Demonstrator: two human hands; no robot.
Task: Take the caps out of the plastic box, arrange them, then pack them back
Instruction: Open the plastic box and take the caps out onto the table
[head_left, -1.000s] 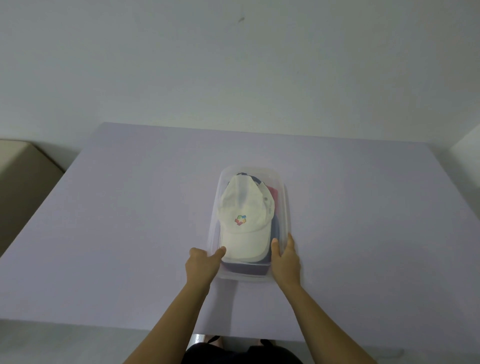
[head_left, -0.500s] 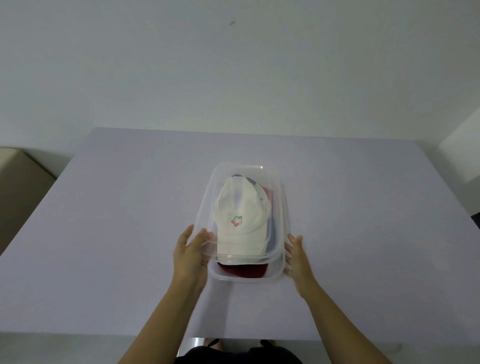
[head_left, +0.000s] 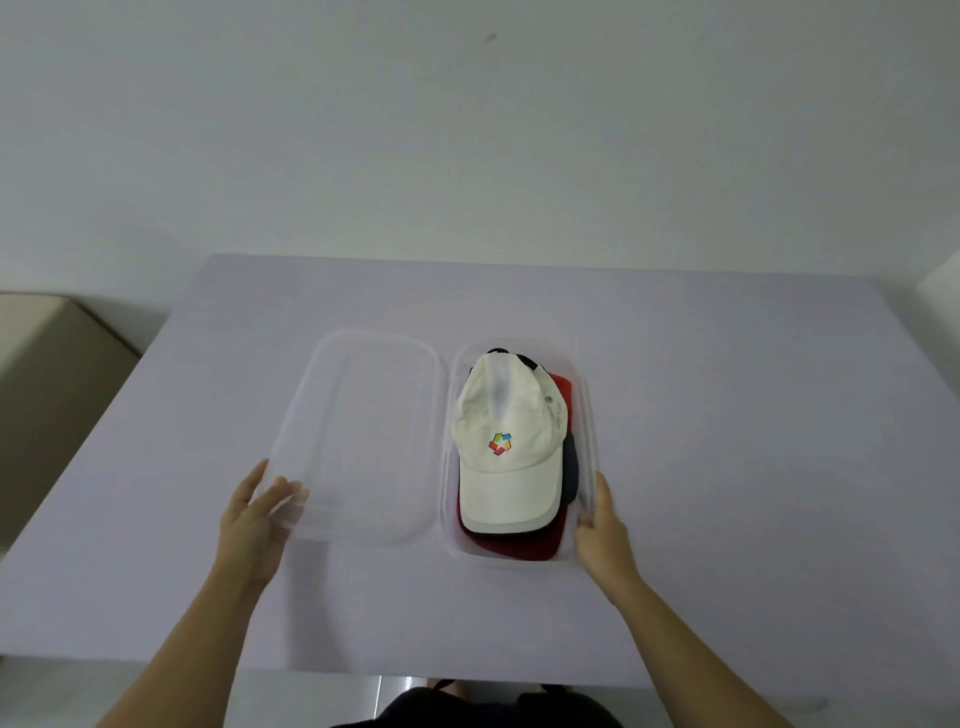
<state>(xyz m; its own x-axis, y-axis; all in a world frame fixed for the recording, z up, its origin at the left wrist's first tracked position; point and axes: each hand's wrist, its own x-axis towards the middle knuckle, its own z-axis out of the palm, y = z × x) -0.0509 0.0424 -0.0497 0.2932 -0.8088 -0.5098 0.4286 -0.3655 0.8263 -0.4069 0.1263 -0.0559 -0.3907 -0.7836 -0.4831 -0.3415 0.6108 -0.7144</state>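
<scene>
A clear plastic box (head_left: 591, 415) stands open on the lavender table (head_left: 753, 467). A white cap (head_left: 506, 441) with a colourful logo lies on top inside it. Under it show a dark navy cap (head_left: 570, 467) and a red cap (head_left: 511, 545). The clear lid (head_left: 363, 441) lies to the left of the box, its near left corner held by my left hand (head_left: 254, 525). My right hand (head_left: 602, 535) rests flat against the box's near right side, fingers straight.
A beige box (head_left: 47, 395) stands on the floor beyond the table's left edge. A white wall rises behind the table's far edge. The near table edge runs just in front of my body.
My left hand has lifted the lid off the box and carried it to the left, down to the table. My right hand stays at the box's right side.
</scene>
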